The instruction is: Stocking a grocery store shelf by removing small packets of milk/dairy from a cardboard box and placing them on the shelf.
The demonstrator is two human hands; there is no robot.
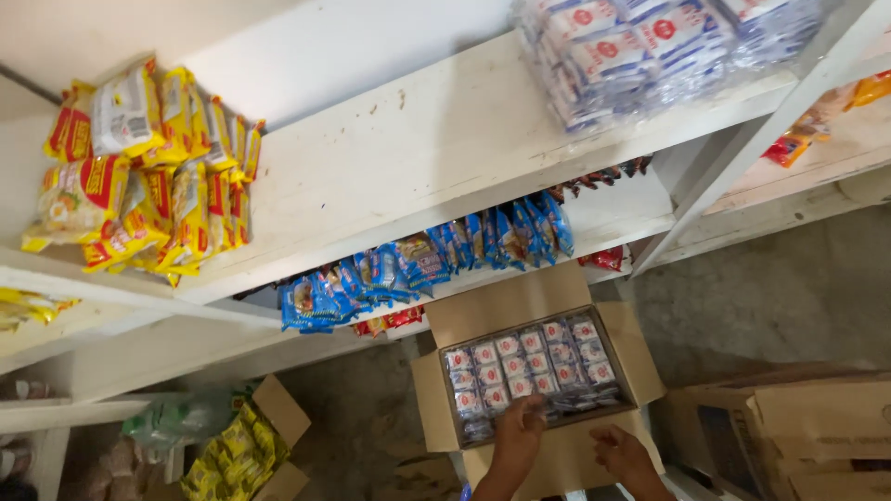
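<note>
The open box [534, 376] on the floor is matt brown cardboard; the small packets [524, 362] inside it sit under glossy clear film; the shelf [418, 158] is white-painted wood, scuffed and dull; the yellow packets [148, 167] and blue packets [427, 264] are shiny plastic; the floor [780, 297] is rough grey concrete.

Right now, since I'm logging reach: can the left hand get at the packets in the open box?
Probably yes: the left hand already rests at the open carton's near edge, flaps folded back, nothing covering the packets.
</note>
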